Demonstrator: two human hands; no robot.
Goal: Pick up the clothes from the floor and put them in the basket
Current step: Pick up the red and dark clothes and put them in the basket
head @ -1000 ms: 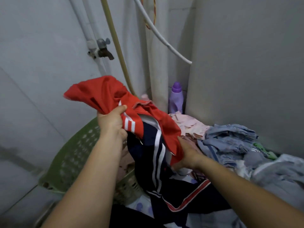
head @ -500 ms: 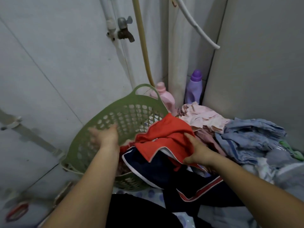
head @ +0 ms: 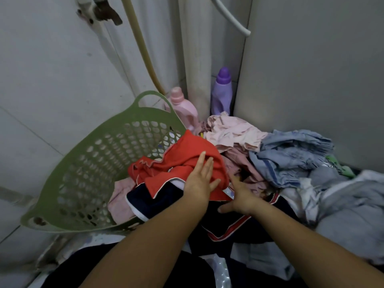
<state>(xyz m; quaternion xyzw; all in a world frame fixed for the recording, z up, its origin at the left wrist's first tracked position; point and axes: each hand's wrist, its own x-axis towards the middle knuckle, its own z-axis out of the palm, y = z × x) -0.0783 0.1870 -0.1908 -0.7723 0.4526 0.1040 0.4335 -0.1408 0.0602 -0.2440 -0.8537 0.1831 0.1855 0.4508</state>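
A green perforated basket [head: 87,163] leans tilted against the left wall, with a pink cloth [head: 121,196] inside. A red and navy garment [head: 178,161] lies half in the basket, its navy part hanging over the near rim. My left hand [head: 200,179] rests flat on the red cloth, fingers spread. Just to its right, my right hand [head: 239,196] is down on the navy part at the basket's edge, fingers apart, its fingertips hidden in the cloth. A pile of pink [head: 232,132], blue [head: 291,154] and grey [head: 349,204] clothes covers the floor on the right.
A pink bottle [head: 182,107] and a purple bottle [head: 222,92] stand in the corner behind the basket. A tap [head: 101,11] and a yellowish hose [head: 141,48] run down the left wall. A white panel [head: 311,69] closes off the right side.
The red and navy garment has gone from held up in the air down into the basket. My left hand has moved from the basket's side onto the red cloth.
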